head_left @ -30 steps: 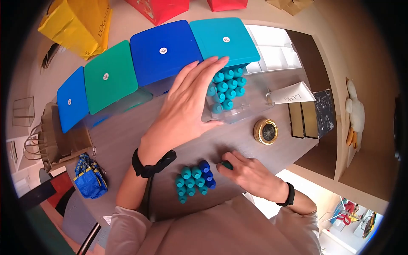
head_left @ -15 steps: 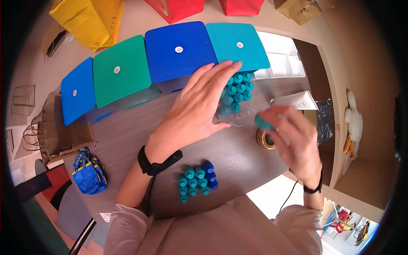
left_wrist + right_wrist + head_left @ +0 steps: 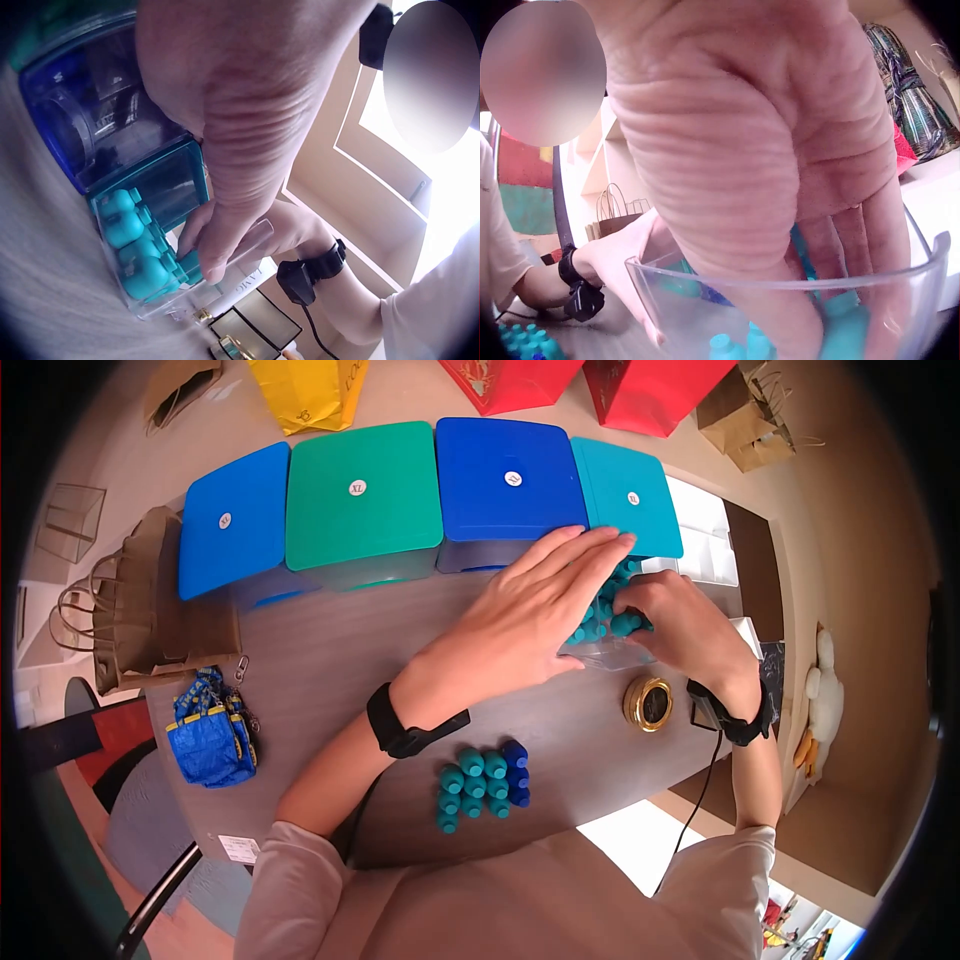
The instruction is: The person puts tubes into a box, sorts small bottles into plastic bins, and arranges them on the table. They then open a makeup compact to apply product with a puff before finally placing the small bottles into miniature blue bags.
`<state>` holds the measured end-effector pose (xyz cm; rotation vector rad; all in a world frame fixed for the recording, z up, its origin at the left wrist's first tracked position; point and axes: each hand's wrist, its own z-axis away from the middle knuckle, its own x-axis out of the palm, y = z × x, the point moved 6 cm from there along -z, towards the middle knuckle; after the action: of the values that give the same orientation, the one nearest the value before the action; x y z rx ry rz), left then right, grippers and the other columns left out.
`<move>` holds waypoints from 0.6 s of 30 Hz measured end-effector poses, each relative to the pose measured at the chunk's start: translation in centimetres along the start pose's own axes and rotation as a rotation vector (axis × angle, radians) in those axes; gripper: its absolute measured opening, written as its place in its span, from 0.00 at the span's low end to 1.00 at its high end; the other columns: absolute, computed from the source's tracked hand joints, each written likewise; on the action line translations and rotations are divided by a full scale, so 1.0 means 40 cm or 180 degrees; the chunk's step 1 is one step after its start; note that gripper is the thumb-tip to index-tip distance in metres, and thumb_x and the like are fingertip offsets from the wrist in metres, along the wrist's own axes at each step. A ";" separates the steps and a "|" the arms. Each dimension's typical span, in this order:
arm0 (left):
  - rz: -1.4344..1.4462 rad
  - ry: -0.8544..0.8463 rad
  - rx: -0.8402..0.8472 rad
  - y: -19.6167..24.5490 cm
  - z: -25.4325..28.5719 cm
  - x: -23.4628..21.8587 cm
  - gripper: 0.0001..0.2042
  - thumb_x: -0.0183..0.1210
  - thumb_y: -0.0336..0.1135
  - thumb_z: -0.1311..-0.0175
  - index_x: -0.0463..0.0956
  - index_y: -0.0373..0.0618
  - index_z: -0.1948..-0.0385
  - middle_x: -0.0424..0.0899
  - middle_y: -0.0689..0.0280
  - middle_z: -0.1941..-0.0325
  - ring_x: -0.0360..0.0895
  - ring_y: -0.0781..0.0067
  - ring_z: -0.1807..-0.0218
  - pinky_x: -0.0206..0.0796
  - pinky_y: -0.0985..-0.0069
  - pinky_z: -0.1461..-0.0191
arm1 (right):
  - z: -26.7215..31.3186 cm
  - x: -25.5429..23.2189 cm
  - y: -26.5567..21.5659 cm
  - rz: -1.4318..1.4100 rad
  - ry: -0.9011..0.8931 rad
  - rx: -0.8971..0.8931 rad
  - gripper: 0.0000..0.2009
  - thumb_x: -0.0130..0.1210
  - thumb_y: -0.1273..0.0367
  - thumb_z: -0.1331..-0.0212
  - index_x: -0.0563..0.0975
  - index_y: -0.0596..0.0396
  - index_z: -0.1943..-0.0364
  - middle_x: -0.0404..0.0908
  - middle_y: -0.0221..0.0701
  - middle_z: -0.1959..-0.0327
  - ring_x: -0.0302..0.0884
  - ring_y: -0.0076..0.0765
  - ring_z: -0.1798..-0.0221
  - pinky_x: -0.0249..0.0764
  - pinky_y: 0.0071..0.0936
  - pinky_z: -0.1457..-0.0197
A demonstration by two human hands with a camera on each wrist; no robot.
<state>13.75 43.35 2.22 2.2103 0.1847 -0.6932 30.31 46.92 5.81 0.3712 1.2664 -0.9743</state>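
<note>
My right hand [image 3: 690, 622] pinches a teal bottle [image 3: 627, 624] at its nine o'clock inside the clear bin [image 3: 679, 315] my straight-fingered left hand [image 3: 520, 605] touches, while the bottle cluster [image 3: 475, 785] lies toward eight, nearer my left hand.

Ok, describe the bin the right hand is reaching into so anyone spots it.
On the table, find the row of four bins with coloured lids. Take the bin at its right end, beside the white tray: its lid alone is turquoise.
</note>
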 end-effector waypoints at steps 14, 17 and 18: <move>-0.0041 0.0027 0.0039 0.000 0.002 0.003 0.61 0.86 0.31 0.60 0.57 0.45 0.17 0.69 0.53 0.18 0.67 0.50 0.18 0.56 0.53 0.12 | -0.016 0.023 0.005 0.0020 -0.0025 0.0068 0.17 0.77 0.79 0.56 0.78 0.63 0.65 0.85 0.46 0.61 0.82 0.61 0.52 0.78 0.50 0.49; -0.0070 0.0011 0.0037 0.002 0.002 0.003 0.61 0.86 0.31 0.60 0.57 0.45 0.17 0.69 0.53 0.18 0.67 0.50 0.18 0.56 0.53 0.12 | -0.017 0.019 0.001 0.0049 0.0070 0.0066 0.17 0.77 0.78 0.55 0.78 0.62 0.64 0.85 0.45 0.61 0.82 0.61 0.52 0.78 0.50 0.48; -0.0068 0.0014 0.0039 0.002 0.002 0.002 0.61 0.86 0.31 0.60 0.57 0.45 0.17 0.69 0.53 0.18 0.67 0.50 0.18 0.56 0.53 0.12 | -0.022 0.019 -0.001 0.0072 -0.0057 0.0151 0.17 0.76 0.79 0.55 0.78 0.62 0.63 0.85 0.47 0.60 0.83 0.63 0.50 0.79 0.51 0.47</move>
<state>13.80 43.22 2.17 2.2246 0.2072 -0.7031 29.73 47.21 4.86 0.4121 1.2222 -0.9878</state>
